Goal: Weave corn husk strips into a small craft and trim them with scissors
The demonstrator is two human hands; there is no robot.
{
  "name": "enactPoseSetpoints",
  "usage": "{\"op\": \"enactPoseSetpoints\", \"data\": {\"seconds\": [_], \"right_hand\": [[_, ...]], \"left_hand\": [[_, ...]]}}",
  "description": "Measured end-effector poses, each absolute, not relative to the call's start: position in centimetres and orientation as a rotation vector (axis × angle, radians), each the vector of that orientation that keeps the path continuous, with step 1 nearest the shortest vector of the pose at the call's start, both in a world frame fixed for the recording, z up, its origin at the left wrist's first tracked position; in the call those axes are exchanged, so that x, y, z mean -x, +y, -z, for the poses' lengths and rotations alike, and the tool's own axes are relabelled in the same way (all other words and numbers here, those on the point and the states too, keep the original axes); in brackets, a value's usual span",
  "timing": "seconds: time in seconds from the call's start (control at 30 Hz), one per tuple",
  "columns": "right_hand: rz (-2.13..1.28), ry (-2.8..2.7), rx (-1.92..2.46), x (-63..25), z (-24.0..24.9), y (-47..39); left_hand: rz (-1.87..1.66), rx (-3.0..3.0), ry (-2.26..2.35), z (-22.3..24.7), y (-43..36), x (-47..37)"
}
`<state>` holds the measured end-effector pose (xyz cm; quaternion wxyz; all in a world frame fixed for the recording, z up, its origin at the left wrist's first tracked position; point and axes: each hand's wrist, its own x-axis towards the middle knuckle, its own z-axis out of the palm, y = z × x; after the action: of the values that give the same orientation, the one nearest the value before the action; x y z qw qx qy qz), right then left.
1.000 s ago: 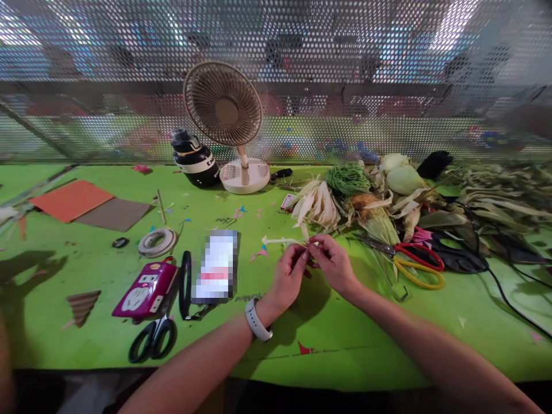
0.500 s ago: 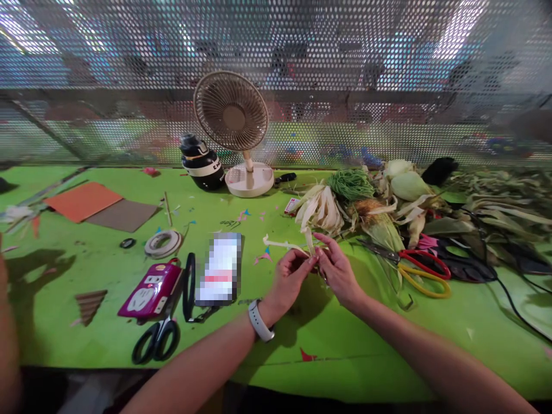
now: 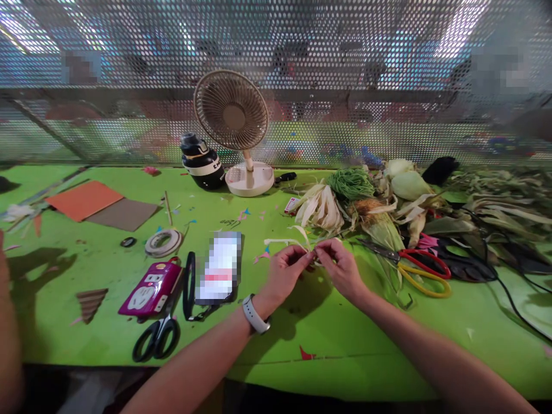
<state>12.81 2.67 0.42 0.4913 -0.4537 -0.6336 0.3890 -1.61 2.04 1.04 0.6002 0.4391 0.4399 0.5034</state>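
Note:
Pale strips of corn husk (image 3: pixel 284 241) stick out to the left and upward from between my fingertips. My left hand (image 3: pixel 288 270), with a light watch band on its wrist, pinches the strips between thumb and forefinger. Close against it, my right hand (image 3: pixel 340 265) is closed in a pinch at the other end of the husk; the fingers partly hide that end. Beyond my hands lies a bundle of dried husk (image 3: pixel 321 210) beside green twine (image 3: pixel 351 183). Red-and-yellow-handled scissors (image 3: pixel 425 273) rest to the right of my right hand.
A phone (image 3: pixel 219 267), a purple power strip (image 3: pixel 150 287), black scissors (image 3: pixel 157 339) and a tape roll (image 3: pixel 164 242) lie on the left. A fan (image 3: pixel 233 112) and a black bottle (image 3: pixel 202 164) stand at the back. Corn husks (image 3: pixel 504 207) are heaped right. Another person's arm (image 3: pixel 9 333) shows at left.
My hands have drawn slightly apart, and my right fingers have come down and closed in a pinch. The upright husk strip now curls to the left.

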Motion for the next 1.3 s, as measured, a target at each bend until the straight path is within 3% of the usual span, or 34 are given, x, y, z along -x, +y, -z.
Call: {"op": "enactPoseSetpoints", "data": {"seconds": [0.3, 0.87, 1.3], "right_hand": [[-1.011, -1.426, 1.12, -13.2, -1.1, 3.2], [-0.86, -1.42, 1.161, -12.4, -0.2, 2.6], [-0.996, -1.302, 1.174, -12.4, -0.3, 2.7]], "left_hand": [[-0.98, -1.114, 0.985, -1.3, 1.8, 1.8], [-1.101, -1.147, 0.896, -1.2, 1.4, 1.5], [-1.129, -1.099, 0.919, -0.8, 1.6, 1.4]]}}
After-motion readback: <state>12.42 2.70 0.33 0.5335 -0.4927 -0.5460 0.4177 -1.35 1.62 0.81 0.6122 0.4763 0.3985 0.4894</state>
